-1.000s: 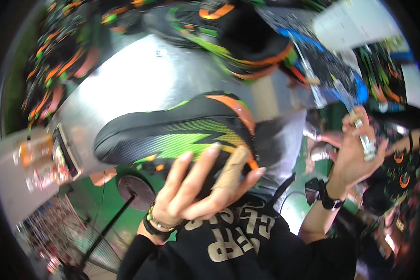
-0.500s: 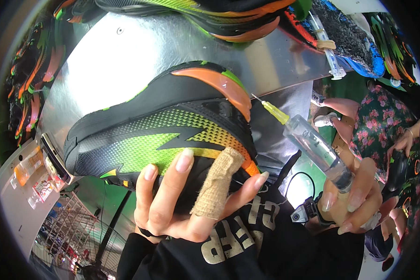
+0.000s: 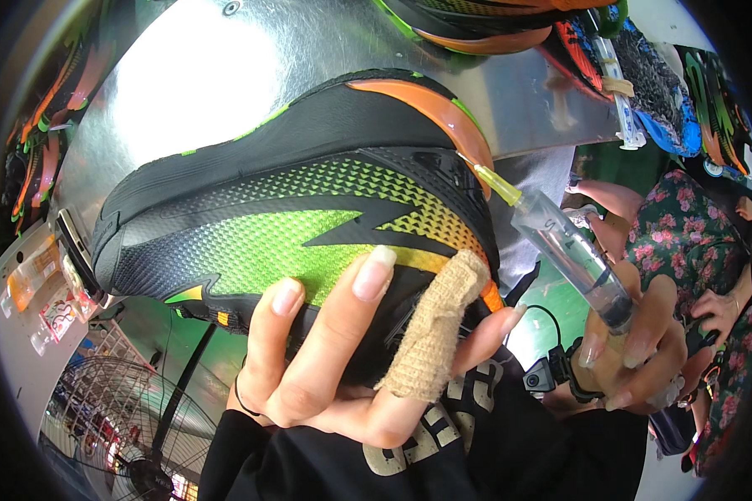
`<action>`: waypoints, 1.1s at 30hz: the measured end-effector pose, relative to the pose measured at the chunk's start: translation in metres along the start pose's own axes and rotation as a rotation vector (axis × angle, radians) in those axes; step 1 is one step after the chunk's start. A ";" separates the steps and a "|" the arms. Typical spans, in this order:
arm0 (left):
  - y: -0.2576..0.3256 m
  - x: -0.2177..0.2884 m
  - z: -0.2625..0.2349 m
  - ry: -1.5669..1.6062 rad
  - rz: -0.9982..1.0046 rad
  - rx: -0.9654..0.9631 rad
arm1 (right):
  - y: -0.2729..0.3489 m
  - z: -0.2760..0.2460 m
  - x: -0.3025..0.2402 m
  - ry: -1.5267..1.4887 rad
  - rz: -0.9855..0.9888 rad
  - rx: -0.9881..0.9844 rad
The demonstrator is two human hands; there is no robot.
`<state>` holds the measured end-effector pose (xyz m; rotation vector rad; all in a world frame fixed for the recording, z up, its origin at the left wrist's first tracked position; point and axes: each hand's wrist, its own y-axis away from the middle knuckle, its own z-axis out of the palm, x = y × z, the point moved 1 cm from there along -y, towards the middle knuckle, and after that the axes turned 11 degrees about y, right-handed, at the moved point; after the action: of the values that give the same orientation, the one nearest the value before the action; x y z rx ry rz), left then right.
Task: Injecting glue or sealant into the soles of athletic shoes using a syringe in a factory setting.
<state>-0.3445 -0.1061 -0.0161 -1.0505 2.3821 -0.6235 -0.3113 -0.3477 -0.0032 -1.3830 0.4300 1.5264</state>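
Reference is the shoe (image 3: 267,242): on its side, toe left, held just over or at the metal table (image 3: 510,104), can't tell which. Left hand (image 3: 313,392) grips its near edge, fingers spread on the patterned side. Right hand (image 3: 643,342), right of shoe, is closed round the syringe (image 3: 564,250); needle (image 3: 467,159) overlaps shoe's heel, contact unclear. Second shoe (image 3: 476,27) beyond it, fan (image 3: 125,430) lower left of it
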 end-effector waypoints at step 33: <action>-0.018 -0.020 0.014 0.146 0.061 0.035 | 0.000 -0.024 -0.020 0.123 0.220 -0.021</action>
<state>-0.3144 -0.1044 -0.0124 -0.9435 2.5085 -0.7397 -0.3011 -0.3752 0.0074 -1.4901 0.6624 1.6309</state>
